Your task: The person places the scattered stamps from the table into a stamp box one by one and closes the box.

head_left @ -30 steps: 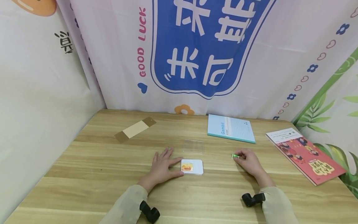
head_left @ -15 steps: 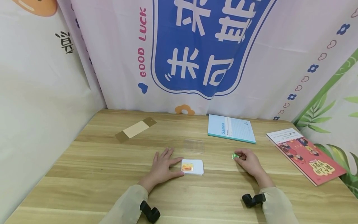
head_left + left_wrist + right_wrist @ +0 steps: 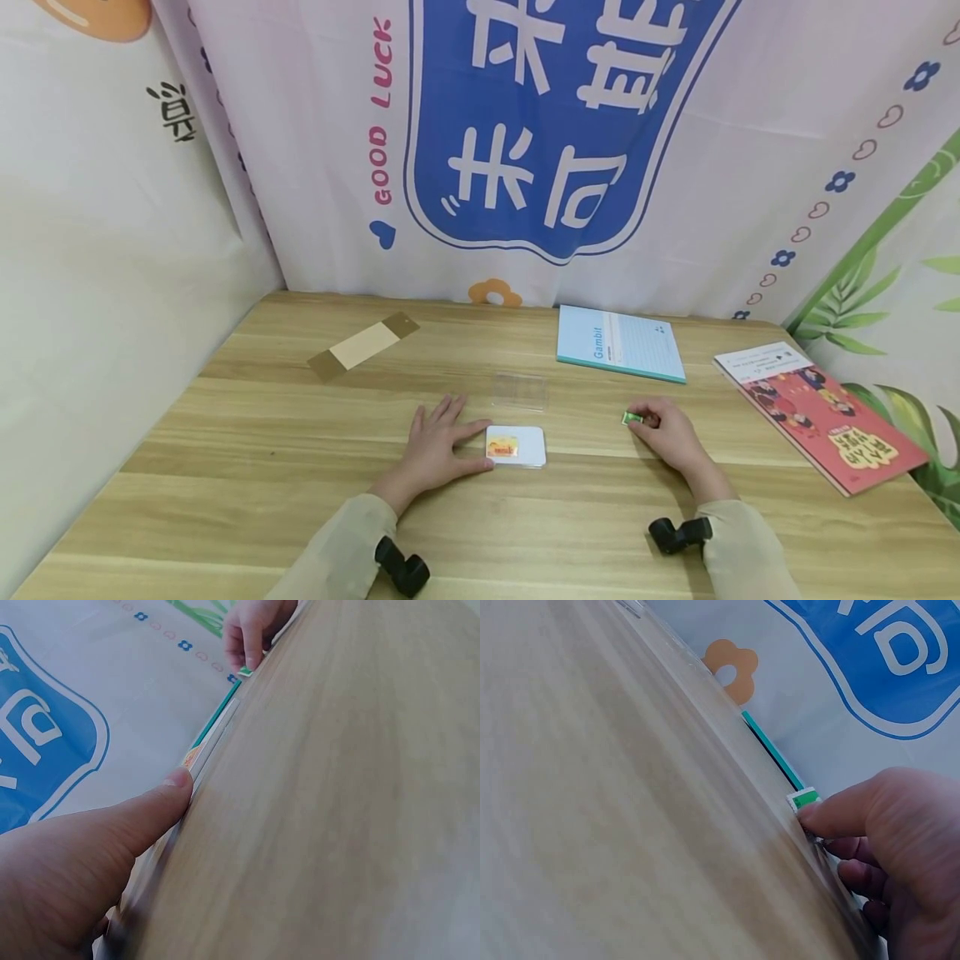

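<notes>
Our right hand (image 3: 669,435) pinches the green piece (image 3: 631,418); our spread left hand (image 3: 435,450) should lightly steady the white card (image 3: 532,448) beside it.

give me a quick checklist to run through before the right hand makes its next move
1. Right hand pinching the small green piece: ok.
2. Left hand steadying the white card: ok, thumb and index finger at its left corners.
3. Orange piece lying on the card: ok, on its left half.
4. Right part of the card uncovered: ok.
5. Clear plastic piece off the card: ok, on the table just beyond it.
6. Green piece lifted off the table: cannot tell.
</notes>
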